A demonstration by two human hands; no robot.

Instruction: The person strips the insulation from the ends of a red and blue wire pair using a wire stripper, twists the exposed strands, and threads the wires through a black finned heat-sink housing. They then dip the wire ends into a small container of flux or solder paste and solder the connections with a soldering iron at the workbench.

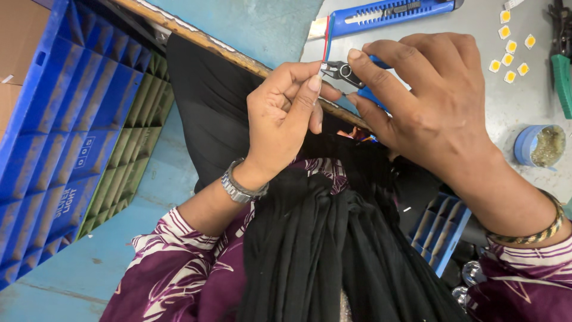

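Note:
My left hand [286, 113] pinches a thin pair of wires [326, 43], one red and one blue, between thumb and fingertips. My right hand [423, 95] grips a small blue-handled cutter [345, 74], its dark metal jaws touching the wires just below my left fingertips. Both hands meet over the edge of a grey worktable [512, 101]. A metal watch sits on my left wrist and a bangle on my right. Black cloth [322, 238] covers my lap beneath the hands.
A blue utility knife [387, 13] lies on the table above my hands. Several small yellow square chips [511, 50] lie at the upper right, beside a green tool [562, 71]. A small blue tub [539, 145] stands right. Blue and green crates [77, 119] lean at the left.

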